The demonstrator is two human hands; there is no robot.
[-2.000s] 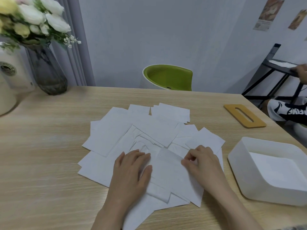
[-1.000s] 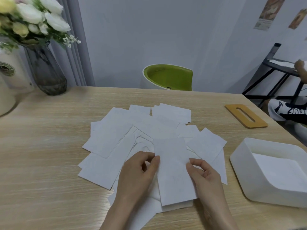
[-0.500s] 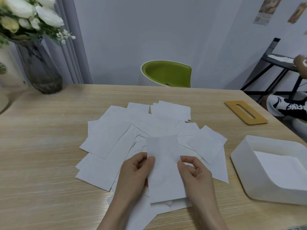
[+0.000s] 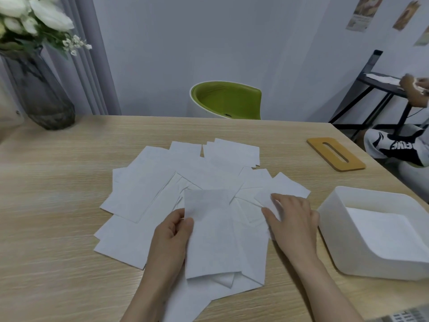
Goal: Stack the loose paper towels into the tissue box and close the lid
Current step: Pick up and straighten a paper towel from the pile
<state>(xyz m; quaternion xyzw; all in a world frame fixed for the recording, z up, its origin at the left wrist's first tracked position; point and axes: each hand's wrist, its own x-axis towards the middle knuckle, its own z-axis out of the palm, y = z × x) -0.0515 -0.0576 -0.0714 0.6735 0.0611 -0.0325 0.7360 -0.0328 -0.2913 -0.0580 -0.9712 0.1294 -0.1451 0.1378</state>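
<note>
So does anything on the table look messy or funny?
Yes. The paper towels lie scattered and overlapping across the table, not stacked. The wooden lid lies apart from the open tissue box, which holds only a few towels.

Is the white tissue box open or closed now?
Open. The tissue box has no lid on it; the wooden lid lies apart on the table, and white paper shows inside.

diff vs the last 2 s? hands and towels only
The right hand let go of the lifted paper towel and moved right, its fingers now spread on a towel nearer the tissue box. The left hand, which lay flat on the pile two seconds ago, now pinches the lifted towel's left edge alone. Unchanged: the rest of the spread, the box with towels in it, the wooden lid lying off it.
</note>
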